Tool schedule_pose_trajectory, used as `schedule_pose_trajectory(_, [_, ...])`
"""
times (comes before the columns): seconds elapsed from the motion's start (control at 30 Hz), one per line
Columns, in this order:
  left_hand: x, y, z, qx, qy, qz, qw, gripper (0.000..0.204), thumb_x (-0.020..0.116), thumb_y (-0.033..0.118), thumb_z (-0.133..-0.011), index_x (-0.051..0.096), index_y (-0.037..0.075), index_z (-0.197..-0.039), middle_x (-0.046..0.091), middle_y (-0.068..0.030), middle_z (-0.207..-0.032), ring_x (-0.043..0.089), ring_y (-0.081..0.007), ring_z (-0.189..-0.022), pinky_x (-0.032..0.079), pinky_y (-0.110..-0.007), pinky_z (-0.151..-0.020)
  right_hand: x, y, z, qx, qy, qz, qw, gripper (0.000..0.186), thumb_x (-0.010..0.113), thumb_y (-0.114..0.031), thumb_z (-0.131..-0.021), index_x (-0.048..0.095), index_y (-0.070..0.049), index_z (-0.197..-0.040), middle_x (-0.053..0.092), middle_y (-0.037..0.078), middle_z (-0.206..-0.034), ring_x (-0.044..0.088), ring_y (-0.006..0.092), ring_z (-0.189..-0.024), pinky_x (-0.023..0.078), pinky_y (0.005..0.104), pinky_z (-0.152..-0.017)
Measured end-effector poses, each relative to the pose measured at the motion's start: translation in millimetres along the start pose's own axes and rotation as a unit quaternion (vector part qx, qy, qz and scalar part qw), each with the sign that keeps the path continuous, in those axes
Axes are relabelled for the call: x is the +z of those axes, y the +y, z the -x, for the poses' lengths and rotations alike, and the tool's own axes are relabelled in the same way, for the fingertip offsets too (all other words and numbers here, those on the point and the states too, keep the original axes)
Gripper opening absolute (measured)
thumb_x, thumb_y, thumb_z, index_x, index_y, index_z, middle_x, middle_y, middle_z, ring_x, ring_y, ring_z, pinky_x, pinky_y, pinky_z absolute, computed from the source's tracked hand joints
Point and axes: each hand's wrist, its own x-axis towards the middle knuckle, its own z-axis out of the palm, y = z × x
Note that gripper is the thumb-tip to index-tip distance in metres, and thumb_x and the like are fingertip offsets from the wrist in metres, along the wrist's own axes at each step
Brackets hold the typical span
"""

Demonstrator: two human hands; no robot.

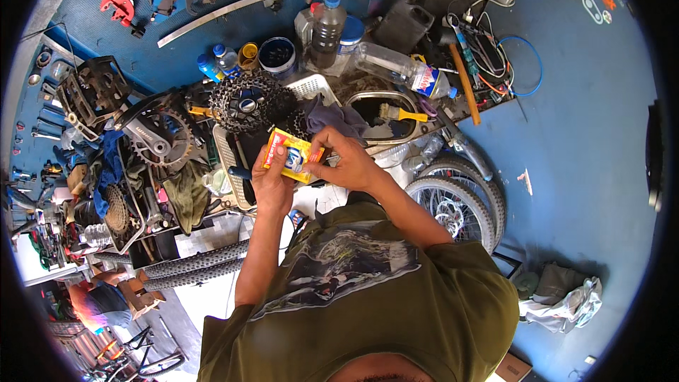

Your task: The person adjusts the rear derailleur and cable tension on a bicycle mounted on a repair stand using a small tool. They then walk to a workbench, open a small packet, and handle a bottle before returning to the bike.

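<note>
1. The left hand [267, 182] is closed on the left part of the packet [293, 160], its thumb lying flat over the front and its fingers behind.
2. The right hand [348, 164] has its thumb and forefinger drawn together at the packet's right edge; its other fingers are mostly hidden, so I cannot tell how far they curl.
3. The packet, yellow and red, is between the two hands, in front of the person's chest and tilted slightly.
4. The step in hand seems to be handling the packet with a grip on either side. The next move, I judge, calls for a steady left grip and a careful right pinch, since the packet looks light and may bend.
5. Just beyond the hands are the cassette [247, 105] and a grey cloth [332, 116].
6. To the right lies a brush [407, 114] with a yellow handle; to the left, a crankset [158, 143] and a green cloth [187, 197].
7. Farther off, a dark bottle [327, 37] stands upright, and a clear bottle [392, 64] lies on its side.
</note>
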Motion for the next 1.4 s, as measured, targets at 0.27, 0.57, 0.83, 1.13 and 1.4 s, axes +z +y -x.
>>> schedule_pose_trajectory(0.27, [-39,14,16,0.016,-0.119,-0.385,0.915,0.021,0.082,0.007,-0.095,0.072,0.0,-0.112,0.075,-0.0024,-0.096,0.066,-0.0068,-0.088,0.054,-0.023,-0.08,8,8,12,-0.024,0.011,0.097,0.995,0.018,0.076,-0.021,-0.098,0.073,-0.003,-0.099,0.069,0.011,-0.089,0.069,0.0288,-0.08,0.052,0.0402,-0.068])
schedule_pose_trajectory(0.57, [-51,31,29,0.02,-0.17,-0.403,0.899,0.02,0.086,0.012,-0.092,0.073,0.0,-0.102,0.072,-0.0013,-0.091,0.061,-0.0073,-0.084,0.05,-0.025,-0.074,23,-6,15,-0.016,-0.073,0.07,0.995,0.016,0.076,-0.019,-0.095,0.072,-0.003,-0.099,0.071,0.012,-0.091,0.071,0.0324,-0.078,0.054,0.042,-0.068])
schedule_pose_trajectory(0.83, [-12,35,16,0.025,-0.198,-0.435,0.878,0.022,0.075,0.016,-0.101,0.073,-0.001,-0.087,0.059,0.003,-0.072,0.047,-0.0043,-0.07,0.037,-0.026,-0.058,0,1,12,-0.008,-0.072,-0.051,0.996,0.014,0.073,-0.015,-0.1,0.072,-0.001,-0.1,0.07,0.007,-0.087,0.066,0.0139,-0.079,0.051,0.0316,-0.07])
schedule_pose_trajectory(1.13, [13,32,4,-0.029,-0.26,-0.34,0.903,0.011,0.07,0.008,-0.104,0.074,-0.002,-0.104,0.07,0.003,-0.085,0.058,-0.0024,-0.08,0.048,-0.023,-0.067,-27,1,14,0.074,-0.035,-0.07,0.994,0.014,0.074,-0.015,-0.099,0.073,0.0,-0.1,0.069,0.001,-0.085,0.061,0.0054,-0.079,0.049,0.0278,-0.068])
schedule_pose_trajectory(1.4, [14,18,1,0.014,-0.183,-0.405,0.896,0.012,0.077,0.011,-0.1,0.077,0.0,-0.103,0.07,0.0029,-0.083,0.056,-0.0023,-0.077,0.045,-0.023,-0.066,-31,-3,4,0.004,-0.012,0.049,0.999,0.016,0.075,-0.015,-0.097,0.074,0.0,-0.101,0.073,0.003,-0.087,0.064,0.0072,-0.077,0.051,0.0278,-0.068])
